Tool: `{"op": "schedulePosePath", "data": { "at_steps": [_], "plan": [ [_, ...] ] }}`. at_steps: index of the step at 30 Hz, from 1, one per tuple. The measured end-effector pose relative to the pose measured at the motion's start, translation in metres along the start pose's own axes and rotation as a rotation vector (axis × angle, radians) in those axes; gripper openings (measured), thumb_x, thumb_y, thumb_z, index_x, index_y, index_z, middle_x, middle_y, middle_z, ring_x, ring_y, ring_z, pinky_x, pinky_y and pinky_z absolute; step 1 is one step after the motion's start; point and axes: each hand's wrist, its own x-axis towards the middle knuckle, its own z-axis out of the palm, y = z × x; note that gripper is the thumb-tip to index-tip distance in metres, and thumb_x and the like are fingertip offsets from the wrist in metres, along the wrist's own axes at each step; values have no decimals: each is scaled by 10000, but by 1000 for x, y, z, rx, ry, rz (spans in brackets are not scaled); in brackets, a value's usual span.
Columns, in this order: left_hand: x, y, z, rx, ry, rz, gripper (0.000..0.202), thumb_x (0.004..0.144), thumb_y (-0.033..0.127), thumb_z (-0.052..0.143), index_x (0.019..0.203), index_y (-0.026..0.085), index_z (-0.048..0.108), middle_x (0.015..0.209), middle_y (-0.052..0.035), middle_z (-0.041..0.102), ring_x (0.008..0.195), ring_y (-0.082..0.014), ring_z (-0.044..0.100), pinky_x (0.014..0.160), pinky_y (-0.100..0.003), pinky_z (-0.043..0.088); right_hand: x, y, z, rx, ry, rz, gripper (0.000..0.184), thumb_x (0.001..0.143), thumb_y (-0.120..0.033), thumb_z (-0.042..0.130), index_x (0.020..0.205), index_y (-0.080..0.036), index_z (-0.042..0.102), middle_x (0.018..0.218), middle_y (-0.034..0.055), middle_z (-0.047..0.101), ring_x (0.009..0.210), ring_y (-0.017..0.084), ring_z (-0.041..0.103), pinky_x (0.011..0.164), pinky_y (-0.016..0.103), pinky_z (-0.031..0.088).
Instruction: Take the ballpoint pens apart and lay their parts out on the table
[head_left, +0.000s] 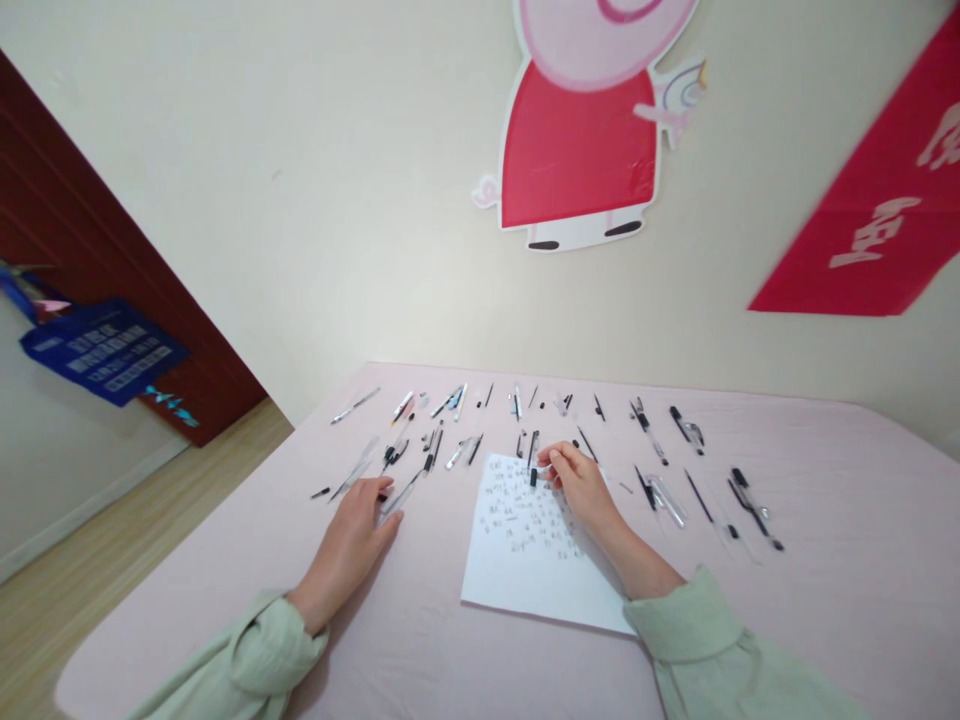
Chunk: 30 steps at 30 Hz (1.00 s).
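Observation:
My right hand (581, 485) is over the top edge of a sheet of paper (540, 585) covered in handwriting. Its thumb and fingers are pinched together, and what they hold is too small to make out. Just left of those fingertips is a short black pen part (533, 478), with a slim dark pen piece (532, 447) beyond it. My left hand (358, 530) rests on the table at the left, thumb and fingers apart. Beside its fingertips lies a clear pen barrel (407, 492); whether they touch it I cannot tell.
Taken-apart pens lie in two rows across the pink-covered table (420, 620). Clear barrels (666, 500) and a black-capped pen (742, 490) are on the right. Behind stands a wall (360, 200) with a cartoon pig cutout (581, 150). A blue bag (105, 345) hangs at left.

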Motion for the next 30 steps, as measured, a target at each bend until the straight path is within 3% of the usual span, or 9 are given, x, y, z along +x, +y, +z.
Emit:
{"op": "schedulePosePath", "data": {
  "at_steps": [5,9,13,18,21,27,30],
  "plan": [
    [0,4,-4,90,-58,-15,357,802,392,538,1076,163,531,1008,-114,605,964,-282,577,882,-426,450,-1,0,0,-4,-15,5,241,831,-398,490,760,-200,608,792,52,637,623,160,545,553,282,406],
    [13,-1,-12,173,-32,1,358,854,447,452,1068,178,554,1052,-121,610,1008,-289,570,907,-424,428,0,0,0,3,-20,10,256,833,-413,488,758,-199,605,794,58,641,625,161,548,549,281,406],
    [56,-34,-25,323,42,-19,386,877,417,363,1083,161,566,1106,-131,593,1057,-288,555,935,-411,414,0,1,0,1,-18,11,283,820,-444,501,755,-189,605,785,58,640,618,155,545,545,271,408],
    [123,-91,-45,458,32,-253,393,837,324,388,1120,113,561,1142,-161,575,1105,-282,530,964,-380,393,1,4,1,9,-19,15,299,809,-457,508,761,-181,613,767,53,638,606,147,541,541,261,411],
    [146,-109,-47,442,28,-333,384,790,293,446,1080,82,584,1109,-195,590,1052,-313,558,905,-397,423,2,4,1,11,-12,0,295,810,-451,510,764,-182,621,751,50,634,587,140,529,542,261,412],
    [153,-109,-43,352,31,-435,163,714,239,538,781,130,640,920,-180,651,897,-330,606,771,-405,449,2,3,2,25,-7,10,300,800,-460,531,754,-182,633,750,55,642,590,145,533,537,263,409],
    [153,-98,-48,270,94,-479,178,735,226,510,791,113,635,861,-166,663,876,-321,614,740,-395,456,3,5,3,42,-12,6,286,800,-446,537,740,-182,629,738,48,638,586,142,534,545,265,414]
  ]
}}
